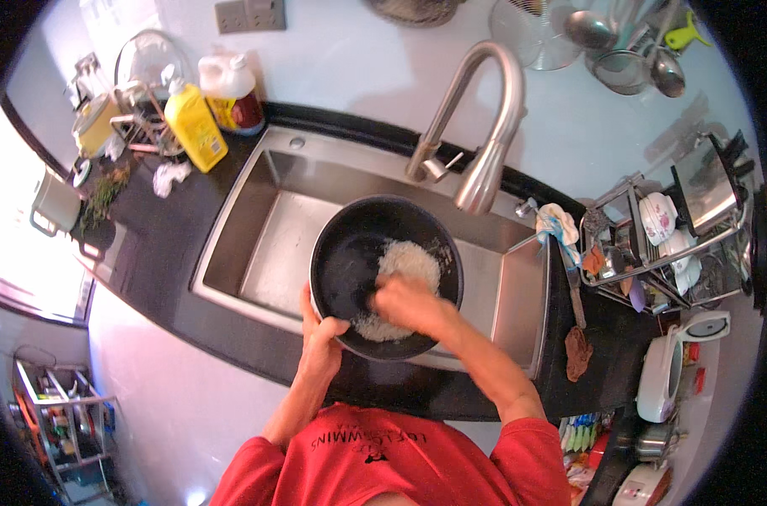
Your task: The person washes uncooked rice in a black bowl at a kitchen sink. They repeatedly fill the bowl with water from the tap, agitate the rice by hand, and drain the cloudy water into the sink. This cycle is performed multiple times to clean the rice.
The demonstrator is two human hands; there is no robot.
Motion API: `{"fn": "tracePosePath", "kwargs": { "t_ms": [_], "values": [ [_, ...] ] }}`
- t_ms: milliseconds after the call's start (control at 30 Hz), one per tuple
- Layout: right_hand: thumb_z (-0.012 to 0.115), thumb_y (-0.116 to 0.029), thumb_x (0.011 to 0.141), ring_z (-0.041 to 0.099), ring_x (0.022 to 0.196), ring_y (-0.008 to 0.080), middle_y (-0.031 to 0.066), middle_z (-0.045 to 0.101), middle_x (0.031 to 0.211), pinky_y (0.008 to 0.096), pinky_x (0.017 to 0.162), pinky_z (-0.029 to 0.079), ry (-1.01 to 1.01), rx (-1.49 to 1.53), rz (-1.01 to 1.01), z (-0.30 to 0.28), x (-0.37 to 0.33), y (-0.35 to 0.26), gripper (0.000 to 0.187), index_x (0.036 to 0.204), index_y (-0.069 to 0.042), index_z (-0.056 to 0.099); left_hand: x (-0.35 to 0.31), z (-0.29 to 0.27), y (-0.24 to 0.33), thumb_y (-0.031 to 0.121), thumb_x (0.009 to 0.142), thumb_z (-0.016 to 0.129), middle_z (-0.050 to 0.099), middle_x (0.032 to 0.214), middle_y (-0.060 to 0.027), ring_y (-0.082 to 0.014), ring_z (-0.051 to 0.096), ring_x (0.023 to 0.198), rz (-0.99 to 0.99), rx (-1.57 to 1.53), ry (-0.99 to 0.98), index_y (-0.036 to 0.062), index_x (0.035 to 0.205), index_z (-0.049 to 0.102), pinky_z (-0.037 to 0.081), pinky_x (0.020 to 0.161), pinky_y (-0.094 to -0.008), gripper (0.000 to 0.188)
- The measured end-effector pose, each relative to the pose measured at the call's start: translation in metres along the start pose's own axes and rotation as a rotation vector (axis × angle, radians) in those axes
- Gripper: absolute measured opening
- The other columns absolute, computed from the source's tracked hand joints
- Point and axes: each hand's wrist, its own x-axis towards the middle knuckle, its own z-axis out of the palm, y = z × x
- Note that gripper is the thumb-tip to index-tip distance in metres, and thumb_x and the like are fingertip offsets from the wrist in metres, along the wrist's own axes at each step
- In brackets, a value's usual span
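A round dark pot [341, 232] is held over the steel sink, tilted so that its inside shows. My left hand [320, 337] grips the pot's near left rim, the thumb over the edge and the fingers against the outer wall. White rice grains [410, 260] lie in the right and near parts of the pot. Inside it, my right hand [409, 304] is among the rice with its fingers curled in. The hand is slightly blurred, and its fingertips are partly hidden.
Around the pot is the steel sink [270, 244], with a tall faucet [485, 169] at its back. Yellow [195, 126] and white-and-red bottles [236, 97] stand at the back left. On the right are a dish rack [645, 253] and a brown cloth [578, 352].
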Motion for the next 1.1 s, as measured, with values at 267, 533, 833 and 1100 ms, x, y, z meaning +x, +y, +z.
{"fn": "tracePosePath", "kwargs": {
  "t_ms": [267, 533, 833, 1100],
  "values": [
    [0.058, -0.005, 0.083, 0.058, 0.064, 0.0097, 0.0038, 0.064, 0.078, 0.0243, 0.056, 0.046, 0.703, 0.838, 0.219, -0.054, -0.049, 0.049, 0.013, 0.09, -0.004, 0.068, 0.009, 0.014, 0.001, 0.004, 0.06, 0.052, 0.047, 0.119, -0.0093, -0.0242, 0.05, 0.107, -0.045, -0.013, -0.027, 0.0138, 0.137, 0.026, 0.047, 0.089, -0.0359, 0.082],
    [0.055, -0.021, 0.088, 0.055, 0.065, 0.0117, 0.006, 0.061, 0.076, 0.028, 0.061, 0.046, 0.955, 0.978, 0.583, -0.026, -0.014, 0.211, 0.038, 0.12, -0.001, 0.053, 0.008, 0.022, -0.003, 0.007, 0.061, 0.053, 0.049, 0.124, -0.0111, -0.0256, 0.05, 0.112, -0.235, -0.207, -0.002, 0.0085, 0.133, 0.034, 0.045, 0.096, -0.04, 0.074],
    [0.052, -0.022, 0.087, 0.062, 0.071, 0.0308, 0.0175, 0.064, 0.081, 0.0393, 0.067, 0.047, 0.926, 0.937, 0.653, 0.011, 0.054, 0.28, 0.029, 0.105, 0.0, 0.06, 0.012, 0.045, -0.003, 0.008, 0.054, 0.055, 0.046, 0.123, -0.0076, -0.0224, 0.044, 0.114, 0.065, 0.087, 0.084, 0.01, 0.136, 0.032, 0.034, 0.098, -0.0324, 0.085],
    [0.054, -0.02, 0.087, 0.062, 0.082, 0.0345, 0.0197, 0.064, 0.087, 0.042, 0.073, 0.048, 1.0, 1.059, 0.688, 0.046, 0.08, 0.32, 0.023, 0.094, -0.002, 0.064, 0.02, 0.043, 0.001, 0.008, 0.055, 0.055, 0.046, 0.123, -0.008, -0.0226, 0.045, 0.113, 0.108, 0.116, 0.117, 0.0102, 0.136, 0.031, 0.035, 0.099, -0.0331, 0.085]
  ]
}}
